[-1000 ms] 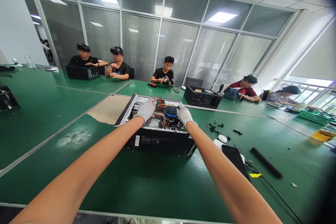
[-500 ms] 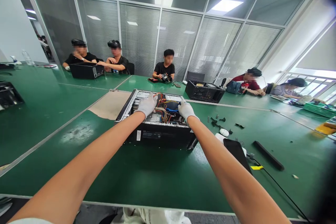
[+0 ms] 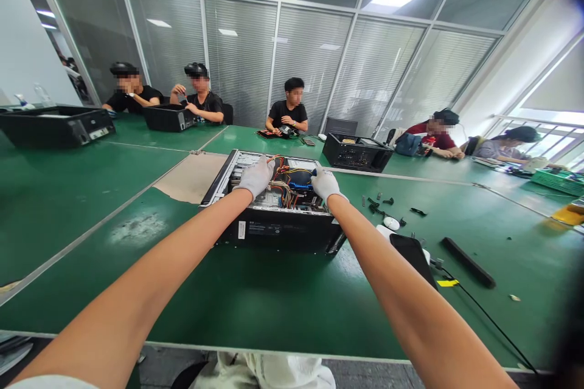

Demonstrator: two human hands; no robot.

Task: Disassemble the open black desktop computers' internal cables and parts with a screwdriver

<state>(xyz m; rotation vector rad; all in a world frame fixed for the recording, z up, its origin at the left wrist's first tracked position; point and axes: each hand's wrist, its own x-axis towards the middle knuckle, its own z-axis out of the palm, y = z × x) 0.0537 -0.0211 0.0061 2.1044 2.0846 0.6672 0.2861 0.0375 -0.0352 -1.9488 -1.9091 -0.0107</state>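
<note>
An open black computer case (image 3: pixel 278 232) lies on its side on the green table (image 3: pixel 255 304), its inside full of coloured cables and a blue part. My left hand (image 3: pixel 255 177), in a white glove, reaches into the left part of the case among the cables, fingers curled. My right hand (image 3: pixel 325 185), also gloved, rests inside the right part beside the blue part, fingers bent. What either hand grips is hidden.
A black phone (image 3: pixel 412 255), a white round object (image 3: pixel 391 223), small black parts (image 3: pixel 378 206), a black strip (image 3: pixel 468 262) and a cable lie right of the case. More black cases (image 3: pixel 356 160) stand farther back. Several other people sit at the far edge.
The view has tilted and shifted; a black case at the far left has come into view. My hands stay inside the case, barely moved.
</note>
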